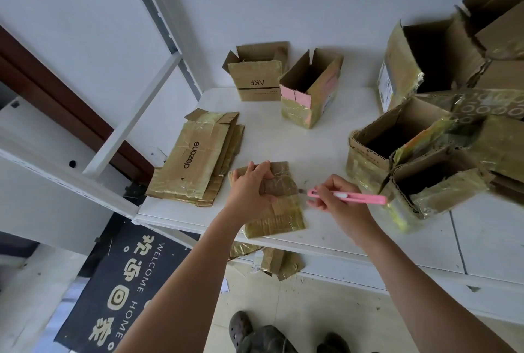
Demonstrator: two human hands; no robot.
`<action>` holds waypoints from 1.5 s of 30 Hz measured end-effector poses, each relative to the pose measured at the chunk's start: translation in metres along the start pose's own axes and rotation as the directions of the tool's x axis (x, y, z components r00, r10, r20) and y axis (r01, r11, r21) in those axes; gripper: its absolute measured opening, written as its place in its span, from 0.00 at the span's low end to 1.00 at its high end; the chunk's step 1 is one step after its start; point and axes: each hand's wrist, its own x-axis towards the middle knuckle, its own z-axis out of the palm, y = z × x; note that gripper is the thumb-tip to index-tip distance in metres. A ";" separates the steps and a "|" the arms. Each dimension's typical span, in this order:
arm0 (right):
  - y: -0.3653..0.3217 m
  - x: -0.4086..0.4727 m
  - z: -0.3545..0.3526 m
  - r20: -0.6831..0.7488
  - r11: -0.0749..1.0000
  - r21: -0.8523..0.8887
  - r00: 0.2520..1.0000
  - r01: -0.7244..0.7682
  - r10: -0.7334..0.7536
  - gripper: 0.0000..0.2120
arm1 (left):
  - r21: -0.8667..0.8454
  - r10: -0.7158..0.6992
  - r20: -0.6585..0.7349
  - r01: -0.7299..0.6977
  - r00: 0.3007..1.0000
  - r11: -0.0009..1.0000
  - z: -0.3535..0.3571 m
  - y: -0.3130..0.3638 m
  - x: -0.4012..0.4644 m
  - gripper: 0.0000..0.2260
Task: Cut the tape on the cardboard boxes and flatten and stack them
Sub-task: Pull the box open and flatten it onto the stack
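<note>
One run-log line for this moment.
left hand holds flattened box | right hand holds pink cutter beside it | flat stack left

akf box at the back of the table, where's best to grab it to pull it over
Take the AKF box by its near wall's top edge, reaching straight in from the front. It stands upright with its flaps open, so that rim is exposed for fingers to hook over, and the pink-flapped box crowds its right side.

Both forearms bare, no sleeves, watch or rings in view; below, dark perforated clogs (rubber, by the look) and mottled olive-grey trousers
</note>
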 end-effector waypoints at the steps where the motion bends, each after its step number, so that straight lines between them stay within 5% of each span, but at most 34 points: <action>1: 0.002 -0.006 -0.002 -0.010 1.000 0.017 1.000 -0.011 0.011 0.11 | 0.005 0.000 0.003 0.000 1.000 1.000 0.000 0.000 0.000 0.19; 7: 0.001 -0.011 0.005 -0.163 0.955 0.295 0.986 0.017 0.033 0.11 | -0.009 -0.022 0.012 0.023 1.000 1.000 -0.003 0.002 -0.002 0.18; 24: -0.002 -0.006 0.008 0.006 0.999 0.031 1.000 -0.009 0.009 0.11 | -0.022 -0.015 -0.019 0.014 1.000 1.000 -0.002 0.002 0.000 0.19; 29: -0.006 0.001 0.004 -0.086 0.984 0.178 0.996 -0.004 0.020 0.11 | -0.047 -0.027 -0.028 0.026 0.999 0.999 -0.002 0.001 0.000 0.19; 45: -0.009 0.001 0.014 -0.059 0.988 0.148 0.997 -0.044 0.054 0.12 | -0.069 -0.030 -0.021 0.028 0.999 0.997 0.000 -0.003 0.003 0.20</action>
